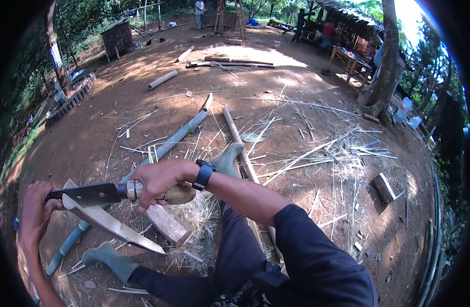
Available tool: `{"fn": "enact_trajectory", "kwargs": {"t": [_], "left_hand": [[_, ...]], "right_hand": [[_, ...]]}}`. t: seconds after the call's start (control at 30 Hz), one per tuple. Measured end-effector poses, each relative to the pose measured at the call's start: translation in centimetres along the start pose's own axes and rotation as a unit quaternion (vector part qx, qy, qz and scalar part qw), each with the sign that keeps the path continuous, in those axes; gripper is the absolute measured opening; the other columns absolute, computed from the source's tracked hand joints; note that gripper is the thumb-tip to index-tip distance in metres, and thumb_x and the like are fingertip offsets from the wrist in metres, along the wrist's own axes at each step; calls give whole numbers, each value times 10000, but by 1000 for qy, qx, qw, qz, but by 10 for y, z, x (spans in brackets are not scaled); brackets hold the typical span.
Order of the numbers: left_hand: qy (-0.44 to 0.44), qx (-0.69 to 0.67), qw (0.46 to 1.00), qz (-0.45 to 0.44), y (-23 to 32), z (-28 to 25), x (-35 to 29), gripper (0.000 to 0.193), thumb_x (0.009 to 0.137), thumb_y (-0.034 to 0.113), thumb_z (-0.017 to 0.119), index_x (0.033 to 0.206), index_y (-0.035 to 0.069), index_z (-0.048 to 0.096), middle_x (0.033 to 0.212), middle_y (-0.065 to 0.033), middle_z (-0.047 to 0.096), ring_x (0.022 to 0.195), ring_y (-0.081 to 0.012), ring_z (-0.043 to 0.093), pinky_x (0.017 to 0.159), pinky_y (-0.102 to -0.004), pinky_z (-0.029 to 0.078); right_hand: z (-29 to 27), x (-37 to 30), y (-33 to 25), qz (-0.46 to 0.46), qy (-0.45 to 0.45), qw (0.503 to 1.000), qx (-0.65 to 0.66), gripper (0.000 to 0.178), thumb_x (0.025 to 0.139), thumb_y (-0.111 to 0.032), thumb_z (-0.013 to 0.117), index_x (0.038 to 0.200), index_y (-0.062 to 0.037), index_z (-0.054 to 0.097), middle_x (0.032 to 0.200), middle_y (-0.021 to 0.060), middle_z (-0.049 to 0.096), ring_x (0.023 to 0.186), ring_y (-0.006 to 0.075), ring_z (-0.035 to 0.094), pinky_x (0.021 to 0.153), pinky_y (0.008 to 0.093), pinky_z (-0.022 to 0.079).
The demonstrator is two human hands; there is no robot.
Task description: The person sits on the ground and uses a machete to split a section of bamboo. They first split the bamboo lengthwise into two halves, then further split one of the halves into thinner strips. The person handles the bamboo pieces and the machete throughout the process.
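Note:
My right hand (155, 184) is closed round the wooden handle (179, 195) of a machete. The dark, broad blade (89, 195) points left and lies across the upper end of a pale split piece of bamboo (109, 225). At that end my left hand (36, 207) is closed, its thumb against the bamboo beside the blade tip; the fingers' far side is hidden. The bamboo slants down toward my boot (109, 258). Just right of it, a squared wooden block (167, 225) lies on shavings.
A long green bamboo pole (181, 134) runs beneath my arms. A thinner pole (237, 133) lies by my other boot (228, 159). Bamboo strips (322, 156) litter the right ground, near a short log (384, 188). A tree trunk (388, 61) and people (300, 25) stand farther off.

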State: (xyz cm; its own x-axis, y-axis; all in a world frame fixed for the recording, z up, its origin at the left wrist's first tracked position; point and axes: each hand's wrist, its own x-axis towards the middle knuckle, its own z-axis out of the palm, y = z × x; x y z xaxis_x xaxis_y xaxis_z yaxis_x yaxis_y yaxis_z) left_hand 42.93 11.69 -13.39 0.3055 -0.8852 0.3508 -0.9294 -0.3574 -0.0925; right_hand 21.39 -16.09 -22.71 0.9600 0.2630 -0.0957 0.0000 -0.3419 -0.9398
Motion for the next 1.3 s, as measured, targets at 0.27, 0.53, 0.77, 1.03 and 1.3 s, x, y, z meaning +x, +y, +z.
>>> {"fn": "enact_trajectory", "kwargs": {"t": [0.27, 0.53, 0.77, 1.03, 1.3], "left_hand": [[0, -63, 998, 17, 44, 11, 25, 283, 674, 91, 706, 797, -15, 474, 780, -171, 476, 779, -363, 463, 738, -429, 370], [-19, -121, 992, 3, 58, 14, 31, 271, 716, 97, 717, 816, -4, 486, 778, -152, 483, 771, -340, 459, 748, -428, 363], [-21, -82, 995, 56, 64, 13, 39, 262, 736, 111, 711, 838, -23, 511, 810, -175, 522, 834, -380, 512, 772, -455, 389], [-58, -94, 992, 61, 95, 1, 49, 196, 742, 67, 706, 868, -15, 580, 825, -183, 591, 869, -396, 570, 766, -466, 421], [-96, -95, 990, 34, 92, 5, 52, 203, 714, 99, 742, 841, 16, 607, 801, -138, 616, 836, -359, 597, 756, -445, 440]], "right_hand": [[-12, -49, -8, 26, -10, 1000, 9, 359, 832, -284, 761, 944, 24, 615, 635, 18, 612, 517, 114, 613, 471, 248, 490], [-15, -69, -21, 43, -11, 997, 55, 407, 864, -338, 749, 958, 22, 585, 616, 19, 606, 511, 112, 619, 475, 241, 496], [-11, -73, -8, 82, -28, 984, 158, 541, 805, -207, 784, 1220, 45, 545, 661, 19, 608, 514, 111, 603, 465, 245, 465], [-15, -78, -3, 104, -7, 989, 102, 393, 746, -93, 729, 1099, 36, 615, 667, 32, 608, 484, 103, 580, 454, 255, 472], [-10, -81, -11, 133, 56, 989, 31, 375, 736, -94, 708, 1064, 68, 625, 643, 38, 610, 470, 100, 567, 445, 264, 457]]}}
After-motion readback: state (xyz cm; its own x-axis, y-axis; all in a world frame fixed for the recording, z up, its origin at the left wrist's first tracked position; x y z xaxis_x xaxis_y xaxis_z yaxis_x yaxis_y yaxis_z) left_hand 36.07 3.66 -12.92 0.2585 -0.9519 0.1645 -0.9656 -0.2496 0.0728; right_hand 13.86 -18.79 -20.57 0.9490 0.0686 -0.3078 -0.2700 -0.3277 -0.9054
